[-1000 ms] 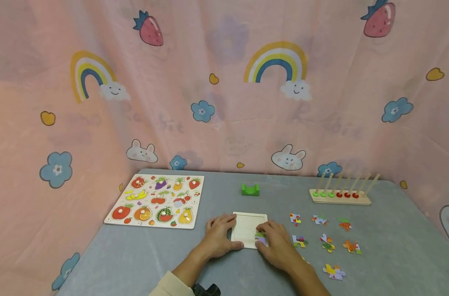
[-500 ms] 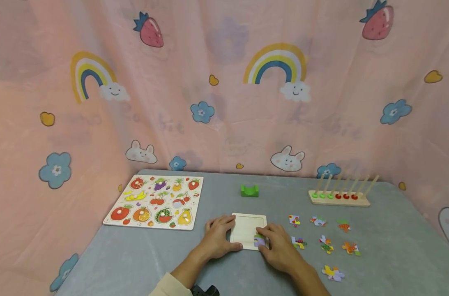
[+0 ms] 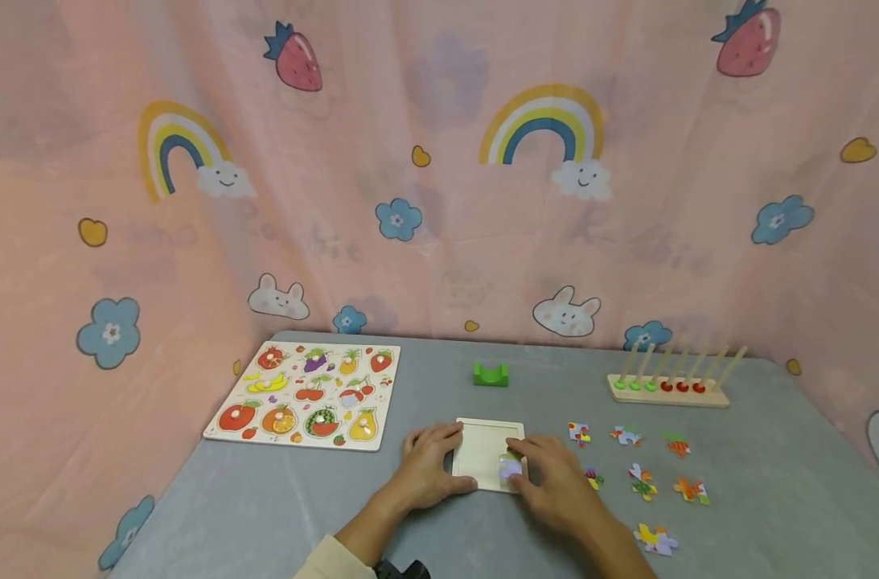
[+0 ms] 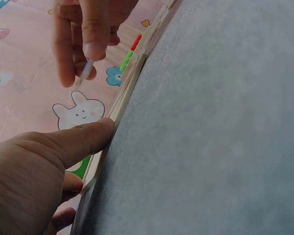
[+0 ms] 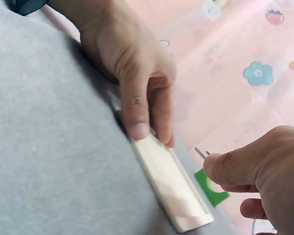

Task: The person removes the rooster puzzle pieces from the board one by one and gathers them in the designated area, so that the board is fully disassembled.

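Observation:
My left hand (image 3: 430, 465) grips the left edge of a pale wooden puzzle tray (image 3: 477, 450), thumb at the near corner and fingers at the far one. Over the tray's right side, my right hand (image 3: 555, 481) pinches a green-and-lilac jigsaw piece (image 3: 510, 466) between thumb and fingers. The left wrist view shows that piece (image 4: 85, 71) edge-on, raised above the tray (image 4: 122, 110). In the right wrist view the tray's bare floor (image 5: 169, 181) is visible, and only a thin edge of the jigsaw piece (image 5: 200, 153) shows past the right thumb.
Several loose jigsaw pieces (image 3: 642, 482) lie right of the tray, one partly hidden by the right hand. A fruit peg puzzle board (image 3: 305, 398) lies at left. Behind stand a green block (image 3: 490, 375) and a wooden peg rack (image 3: 669, 392) with green and red beads.
My right hand has shifted slightly right, and the pinched jigsaw piece has come up from the tray's lower right corner. The left hand keeps its hold on the tray.

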The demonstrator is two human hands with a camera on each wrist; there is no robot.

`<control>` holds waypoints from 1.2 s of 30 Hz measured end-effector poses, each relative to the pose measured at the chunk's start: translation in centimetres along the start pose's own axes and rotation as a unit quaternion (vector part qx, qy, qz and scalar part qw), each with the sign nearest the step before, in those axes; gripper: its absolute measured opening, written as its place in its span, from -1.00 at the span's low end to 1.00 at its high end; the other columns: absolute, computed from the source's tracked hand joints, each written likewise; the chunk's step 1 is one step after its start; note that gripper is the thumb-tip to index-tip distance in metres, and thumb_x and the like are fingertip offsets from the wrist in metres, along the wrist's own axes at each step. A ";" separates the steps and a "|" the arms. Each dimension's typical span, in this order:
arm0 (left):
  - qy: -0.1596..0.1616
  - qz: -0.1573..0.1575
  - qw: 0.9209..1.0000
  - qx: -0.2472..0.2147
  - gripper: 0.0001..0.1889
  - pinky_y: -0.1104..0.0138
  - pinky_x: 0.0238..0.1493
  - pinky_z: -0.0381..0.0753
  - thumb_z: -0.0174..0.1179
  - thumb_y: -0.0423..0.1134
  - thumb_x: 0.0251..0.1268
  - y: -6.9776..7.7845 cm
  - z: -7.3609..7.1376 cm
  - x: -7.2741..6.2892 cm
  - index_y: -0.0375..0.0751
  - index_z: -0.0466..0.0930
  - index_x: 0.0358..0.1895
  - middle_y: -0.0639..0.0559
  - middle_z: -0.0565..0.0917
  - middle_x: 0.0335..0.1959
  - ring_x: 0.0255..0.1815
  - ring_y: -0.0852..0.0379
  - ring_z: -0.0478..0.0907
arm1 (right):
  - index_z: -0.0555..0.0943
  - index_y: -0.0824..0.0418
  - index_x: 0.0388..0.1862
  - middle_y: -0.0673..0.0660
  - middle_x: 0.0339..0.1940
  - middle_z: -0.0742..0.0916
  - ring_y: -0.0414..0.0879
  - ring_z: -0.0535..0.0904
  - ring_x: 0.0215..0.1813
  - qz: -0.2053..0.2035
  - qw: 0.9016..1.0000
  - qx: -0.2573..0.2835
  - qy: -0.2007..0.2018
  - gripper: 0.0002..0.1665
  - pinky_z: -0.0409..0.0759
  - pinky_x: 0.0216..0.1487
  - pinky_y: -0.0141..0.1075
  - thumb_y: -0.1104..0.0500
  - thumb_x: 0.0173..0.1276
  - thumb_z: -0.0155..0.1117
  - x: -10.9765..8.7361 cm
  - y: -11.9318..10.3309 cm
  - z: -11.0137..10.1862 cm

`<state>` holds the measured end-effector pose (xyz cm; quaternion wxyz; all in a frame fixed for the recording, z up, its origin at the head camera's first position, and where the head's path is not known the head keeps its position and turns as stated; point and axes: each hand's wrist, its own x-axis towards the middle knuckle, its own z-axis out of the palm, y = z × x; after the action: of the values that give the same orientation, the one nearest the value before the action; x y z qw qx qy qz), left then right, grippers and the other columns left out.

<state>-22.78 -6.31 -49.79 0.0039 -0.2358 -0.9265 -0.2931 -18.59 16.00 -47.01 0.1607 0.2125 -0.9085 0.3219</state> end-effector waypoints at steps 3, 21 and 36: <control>-0.001 0.001 1.000 -0.002 -0.22 -0.09 0.27 -0.01 0.47 0.03 -0.04 0.1 0.0 0.1 -0.26 0.48 0.28 0.03 0.41 0.34 0.37 -0.08 0.23 | 0.69 0.25 -0.01 -0.02 -0.16 0.66 -0.05 0.49 -0.06 -0.005 1.000 -0.002 0.007 -0.48 0.38 0.00 0.05 0.32 -0.04 0.53 0.0 -0.2 -0.7; 0.003 0.005 1.000 -0.006 -0.22 -0.12 0.26 -0.03 0.48 0.00 -0.04 -0.1 0.0 0.0 -0.26 0.48 0.29 -0.01 0.42 0.33 0.37 -0.11 0.22 | 0.67 0.19 0.04 -0.06 -0.06 0.70 -0.08 0.52 -0.03 -0.100 0.993 0.000 0.064 -0.38 0.42 -0.03 -0.21 0.30 -0.10 0.59 -1.1 -0.6 -5.5; -0.003 -0.001 1.000 -0.002 -0.22 -0.11 0.27 -0.02 0.47 0.01 -0.03 0.0 0.0 0.0 -0.24 0.47 0.30 0.03 0.40 0.34 0.38 -0.07 0.21 | 0.64 0.12 0.11 -0.05 -0.04 0.70 -0.19 0.45 0.00 -0.095 0.992 -0.001 0.079 -0.29 0.23 0.08 -0.54 0.36 -0.13 0.58 -3.4 0.3 -8.9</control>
<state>-22.83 -6.31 -49.76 0.0004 -0.2355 -0.9262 -0.2945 -14.43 22.95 -42.02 0.2618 0.2714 -0.8691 0.3203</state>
